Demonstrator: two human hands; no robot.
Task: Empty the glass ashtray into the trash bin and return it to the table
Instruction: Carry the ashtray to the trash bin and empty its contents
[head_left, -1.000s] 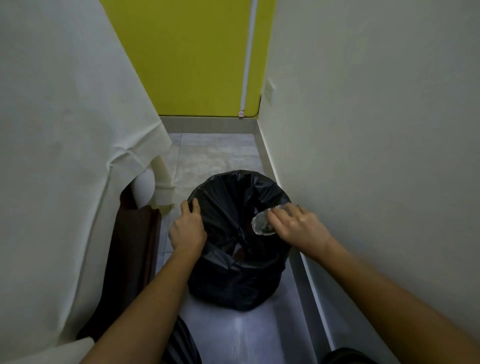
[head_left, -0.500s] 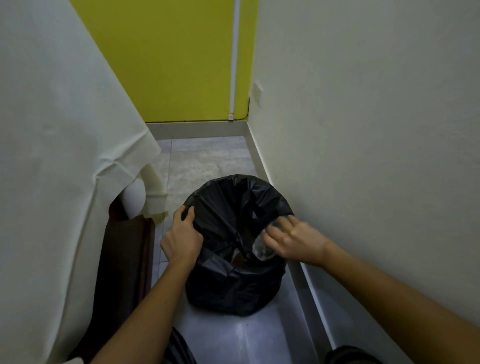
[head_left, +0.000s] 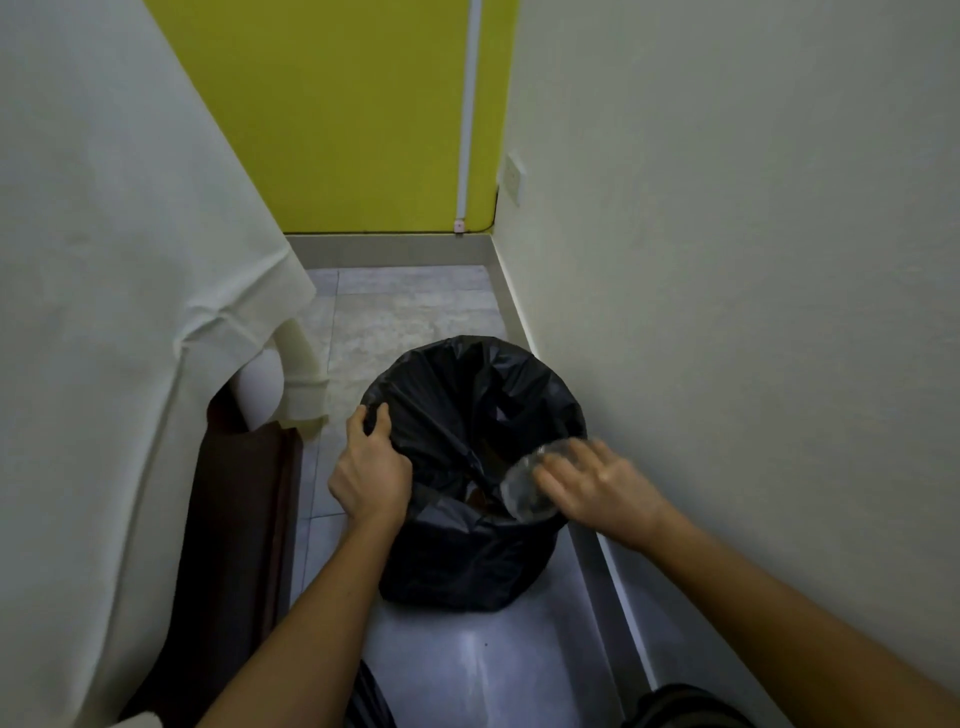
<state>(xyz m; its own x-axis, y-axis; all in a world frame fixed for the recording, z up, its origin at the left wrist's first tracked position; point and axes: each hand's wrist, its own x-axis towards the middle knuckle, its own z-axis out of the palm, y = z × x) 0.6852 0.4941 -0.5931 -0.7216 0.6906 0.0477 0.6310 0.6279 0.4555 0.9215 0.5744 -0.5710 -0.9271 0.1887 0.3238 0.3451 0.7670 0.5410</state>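
Note:
A trash bin (head_left: 467, 566) lined with a black plastic bag stands on the floor against the right wall. My left hand (head_left: 370, 470) grips the bag's rim on the bin's left side. My right hand (head_left: 597, 483), blurred by motion, holds the clear glass ashtray (head_left: 522, 491) tipped on edge over the bin's right rim, its hollow turned toward the opening. Some brownish trash shows deep inside the bag. The table is covered by a pale cloth (head_left: 119, 260) hanging at the left.
A white wall (head_left: 727, 260) runs close along the right, with a grey skirting strip. A yellow wall (head_left: 363, 114) closes the far end. A dark brown wooden piece (head_left: 244, 499) stands under the cloth at left. The tiled floor forms a narrow aisle.
My right hand has lowered the ashtray toward the bin's right rim and tipped it further. My left hand stays on the bag rim. The view has shifted slightly.

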